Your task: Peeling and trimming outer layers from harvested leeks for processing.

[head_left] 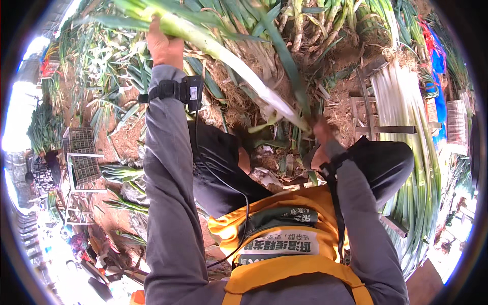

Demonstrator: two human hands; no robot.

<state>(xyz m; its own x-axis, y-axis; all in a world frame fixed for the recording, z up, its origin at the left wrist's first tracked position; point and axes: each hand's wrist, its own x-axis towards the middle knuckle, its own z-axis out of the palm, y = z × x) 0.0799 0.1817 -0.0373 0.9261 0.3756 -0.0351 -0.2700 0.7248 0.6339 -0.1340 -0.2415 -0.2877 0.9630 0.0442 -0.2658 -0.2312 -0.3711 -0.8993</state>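
Observation:
My left hand (165, 47) is closed round a large green onion (239, 68) where its white stalk turns into green leaves. The stalk slants down to the right, and its root end lies beside my right hand (323, 131). That hand is slightly blurred, its fingers curled at the lower end of a long dark green leaf (288, 66). The leaf hangs apart from most of the white stalk. Beyond my hands, unsorted green onions (310, 23) lie with dry outer leaves and soil on their roots.
A stack of clean white-stalked green onions (401, 96) lies on a metal rack (396, 129) at my right. Loose leaves (114, 76) cover the soil at the far left. A stool-like frame (84, 170) stands at left. A cable (223, 178) runs along my left arm.

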